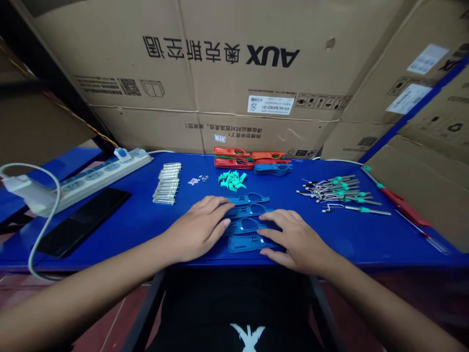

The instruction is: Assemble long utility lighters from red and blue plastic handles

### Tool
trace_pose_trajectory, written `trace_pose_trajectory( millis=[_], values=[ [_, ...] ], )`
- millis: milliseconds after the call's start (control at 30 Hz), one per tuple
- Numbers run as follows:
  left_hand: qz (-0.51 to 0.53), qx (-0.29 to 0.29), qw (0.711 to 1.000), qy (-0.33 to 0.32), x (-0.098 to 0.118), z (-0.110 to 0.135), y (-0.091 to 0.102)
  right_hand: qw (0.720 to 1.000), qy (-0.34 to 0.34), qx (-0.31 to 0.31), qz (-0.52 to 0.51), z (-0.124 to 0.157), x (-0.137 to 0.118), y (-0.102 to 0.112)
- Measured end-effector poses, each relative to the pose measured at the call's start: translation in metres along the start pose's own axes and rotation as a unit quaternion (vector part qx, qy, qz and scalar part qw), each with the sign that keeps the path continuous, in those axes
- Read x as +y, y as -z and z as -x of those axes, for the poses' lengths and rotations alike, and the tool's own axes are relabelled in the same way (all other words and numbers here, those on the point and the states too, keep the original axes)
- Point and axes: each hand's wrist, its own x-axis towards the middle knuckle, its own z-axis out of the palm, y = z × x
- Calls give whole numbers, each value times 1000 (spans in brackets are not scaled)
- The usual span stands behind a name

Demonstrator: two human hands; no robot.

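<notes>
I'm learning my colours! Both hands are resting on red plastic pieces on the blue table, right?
Not quite: the head view shows the left hand and right hand resting on blue plastic pieces, not red, on the blue table. The red plastic pieces lie farther back.

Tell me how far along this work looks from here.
Done-looking: red plastic casings and metal pins with teal collars lie sorted in groups. In hand: the left hand and right hand rest on four blue plastic casings in a row. Left: teal plastic clips and clear tubes sit in separate piles.
</notes>
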Motion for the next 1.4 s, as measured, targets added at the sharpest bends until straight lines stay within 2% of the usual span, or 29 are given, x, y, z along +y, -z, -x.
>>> trace_pose_trajectory(
  millis=[67,167,267,367,467,600,733,800,900,967,1033,1133,1233,1400],
  values=[
    [17,15,999,28,1,14,3,999,-9,6,-41,0,-1,2],
    [47,34,996,72,-1,34,-1,997,-13,-15,-76,-4,-4,3],
    [75,43,991,102,-7,44,-9,996,28,-37,-70,-9,-8,6],
    [106,27,988,110,-14,44,-9,995,74,-22,-59,-17,-12,11],
    [127,11,987,96,-19,37,-1,996,83,1,-43,-33,-12,9],
    [110,3,992,69,-26,30,16,994,106,-22,-22,-57,-6,-1],
    [45,43,997,42,-37,5,35,995,89,-38,-14,-67,1,0],
    [-22,70,997,28,-48,-21,44,996,82,-38,-23,-69,4,5],
    [-115,80,990,27,-68,-71,51,996,80,-37,-34,-74,11,12],
    [-153,63,985,42,-82,-102,54,997,65,-33,-17,-81,21,17],
    [-164,53,983,69,-95,-122,55,999,34,-23,18,-91,37,24],
    [-166,52,979,101,-111,-129,55,997,-28,-5,70,-115,69,35],
    [-176,39,973,141,-120,-121,55,986,-104,-21,126,-145,98,38],
    [-178,9,972,154,-122,-110,46,977,-129,-68,157,-180,114,23]
  ],
)
